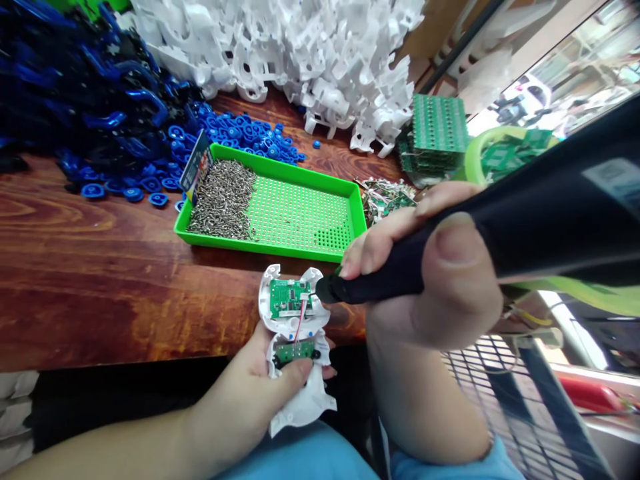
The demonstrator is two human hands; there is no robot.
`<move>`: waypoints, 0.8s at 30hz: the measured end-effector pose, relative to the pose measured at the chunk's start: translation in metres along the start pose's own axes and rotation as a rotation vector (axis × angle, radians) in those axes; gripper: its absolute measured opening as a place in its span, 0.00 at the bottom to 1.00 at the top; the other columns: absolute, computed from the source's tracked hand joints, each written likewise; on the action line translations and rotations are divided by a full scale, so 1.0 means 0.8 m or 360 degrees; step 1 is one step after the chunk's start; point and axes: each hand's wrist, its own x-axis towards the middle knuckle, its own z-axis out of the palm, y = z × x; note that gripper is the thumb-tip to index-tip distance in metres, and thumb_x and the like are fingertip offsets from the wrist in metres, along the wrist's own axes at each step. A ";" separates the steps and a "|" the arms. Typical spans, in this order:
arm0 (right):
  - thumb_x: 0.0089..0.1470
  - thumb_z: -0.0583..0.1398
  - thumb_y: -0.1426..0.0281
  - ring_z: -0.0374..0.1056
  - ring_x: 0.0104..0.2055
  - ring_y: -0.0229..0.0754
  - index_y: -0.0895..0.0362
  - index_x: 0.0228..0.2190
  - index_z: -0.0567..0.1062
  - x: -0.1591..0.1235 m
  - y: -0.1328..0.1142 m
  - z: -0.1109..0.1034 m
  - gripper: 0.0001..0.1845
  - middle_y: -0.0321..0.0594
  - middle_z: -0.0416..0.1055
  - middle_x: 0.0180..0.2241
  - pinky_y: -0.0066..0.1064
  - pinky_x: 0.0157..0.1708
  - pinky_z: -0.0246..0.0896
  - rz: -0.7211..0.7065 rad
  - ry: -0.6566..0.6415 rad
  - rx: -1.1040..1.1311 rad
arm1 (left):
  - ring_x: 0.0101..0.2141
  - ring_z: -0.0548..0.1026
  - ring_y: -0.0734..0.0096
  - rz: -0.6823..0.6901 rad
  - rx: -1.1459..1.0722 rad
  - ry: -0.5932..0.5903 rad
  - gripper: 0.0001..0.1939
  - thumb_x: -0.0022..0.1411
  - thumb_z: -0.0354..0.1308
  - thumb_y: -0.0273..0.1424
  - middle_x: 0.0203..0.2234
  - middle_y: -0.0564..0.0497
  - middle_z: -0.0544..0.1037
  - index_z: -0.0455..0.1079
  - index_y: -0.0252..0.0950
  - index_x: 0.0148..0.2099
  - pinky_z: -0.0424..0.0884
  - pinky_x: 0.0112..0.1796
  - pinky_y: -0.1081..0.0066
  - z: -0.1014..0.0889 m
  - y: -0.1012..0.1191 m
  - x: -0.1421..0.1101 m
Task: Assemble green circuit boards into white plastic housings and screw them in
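Screw-driving step in hand. Left hand [250,400] fingers wrapped shut around white shell [295,360] at table edge [100,293] — thumb pinning lower board. Right hand [430,280] fisted on black electric screwdriver [500,233], tip at upper green circuit board [289,297] — apparently on a screw, too small to confirm. Next: keep the bit square, shell steady.

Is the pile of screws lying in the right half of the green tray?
No, the screws are heaped in the left part of the green tray.
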 end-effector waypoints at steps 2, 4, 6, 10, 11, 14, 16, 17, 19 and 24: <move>0.46 0.63 0.65 0.58 0.10 0.33 0.52 0.29 0.69 -0.001 0.004 0.000 0.09 0.25 0.62 0.13 0.26 0.09 0.54 -0.0073 -0.0011 0.0072 | 0.33 0.79 0.63 0.0009 -0.0005 0.0035 0.29 0.49 0.68 0.27 0.34 0.47 0.79 0.62 0.34 0.52 0.76 0.33 0.69 0.002 0.001 -0.001; 0.46 0.63 0.65 0.58 0.10 0.34 0.52 0.29 0.68 -0.003 0.005 0.000 0.08 0.26 0.62 0.13 0.27 0.10 0.55 -0.0052 -0.0024 0.0080 | 0.32 0.79 0.64 0.0011 -0.0004 0.0054 0.29 0.49 0.68 0.27 0.34 0.47 0.79 0.62 0.34 0.52 0.77 0.32 0.69 0.003 0.002 -0.001; 0.47 0.62 0.66 0.58 0.11 0.35 0.52 0.30 0.68 -0.004 0.000 -0.001 0.07 0.26 0.63 0.13 0.28 0.12 0.56 0.0049 -0.0006 0.0055 | 0.33 0.79 0.63 0.0003 -0.0008 0.0039 0.28 0.50 0.68 0.27 0.34 0.47 0.79 0.62 0.34 0.52 0.77 0.32 0.69 0.001 0.002 0.000; 0.46 0.63 0.62 0.59 0.12 0.37 0.51 0.28 0.66 0.004 -0.022 -0.002 0.11 0.26 0.62 0.12 0.31 0.12 0.55 0.0188 0.0116 -0.0025 | 0.35 0.79 0.62 -0.0010 -0.0036 -0.0068 0.22 0.51 0.67 0.28 0.36 0.46 0.79 0.66 0.34 0.48 0.76 0.34 0.68 -0.005 0.002 0.003; 0.47 0.62 0.59 0.59 0.11 0.38 0.51 0.27 0.66 0.009 -0.027 -0.003 0.11 0.26 0.62 0.12 0.32 0.12 0.55 0.0182 0.0136 -0.0059 | 0.35 0.79 0.61 -0.0027 -0.0042 -0.0096 0.21 0.51 0.67 0.28 0.37 0.46 0.78 0.67 0.34 0.47 0.76 0.35 0.68 -0.007 0.003 0.004; 0.51 0.56 0.54 0.56 0.10 0.39 0.51 0.27 0.67 0.028 -0.024 -0.005 0.13 0.27 0.59 0.10 0.33 0.09 0.52 -0.0040 0.0212 -0.0111 | 0.35 0.79 0.60 -0.0090 -0.0033 -0.0106 0.18 0.52 0.66 0.27 0.38 0.45 0.78 0.68 0.34 0.45 0.76 0.34 0.66 -0.009 0.005 0.004; 0.51 0.57 0.59 0.56 0.11 0.37 0.50 0.28 0.68 0.042 -0.006 -0.005 0.08 0.27 0.58 0.13 0.32 0.10 0.50 -0.0227 0.0292 -0.0136 | 0.34 0.79 0.61 -0.0106 -0.0012 -0.0086 0.18 0.51 0.67 0.28 0.37 0.45 0.78 0.68 0.34 0.45 0.76 0.33 0.66 -0.009 0.006 0.004; 0.50 0.58 0.61 0.56 0.12 0.36 0.49 0.28 0.68 0.049 0.006 -0.005 0.06 0.27 0.58 0.15 0.31 0.11 0.50 -0.0284 0.0310 -0.0153 | 0.33 0.79 0.62 -0.0110 0.0000 -0.0079 0.18 0.50 0.67 0.29 0.36 0.45 0.78 0.68 0.34 0.44 0.75 0.33 0.67 -0.010 0.007 0.004; 0.49 0.59 0.63 0.57 0.14 0.35 0.48 0.28 0.67 0.063 0.032 -0.006 0.05 0.28 0.57 0.17 0.30 0.12 0.49 -0.0352 0.0311 -0.0201 | 0.32 0.78 0.63 -0.0126 0.0021 -0.0099 0.18 0.51 0.67 0.30 0.32 0.46 0.79 0.69 0.34 0.44 0.75 0.33 0.68 -0.011 0.006 0.004; 0.47 0.59 0.60 0.53 0.16 0.34 0.44 0.29 0.65 0.088 0.074 -0.013 0.07 0.28 0.58 0.18 0.30 0.13 0.49 -0.0363 0.0227 -0.0353 | 0.31 0.78 0.63 -0.0156 -0.0034 -0.0128 0.18 0.50 0.66 0.27 0.30 0.47 0.79 0.69 0.34 0.44 0.74 0.33 0.67 -0.013 0.006 0.000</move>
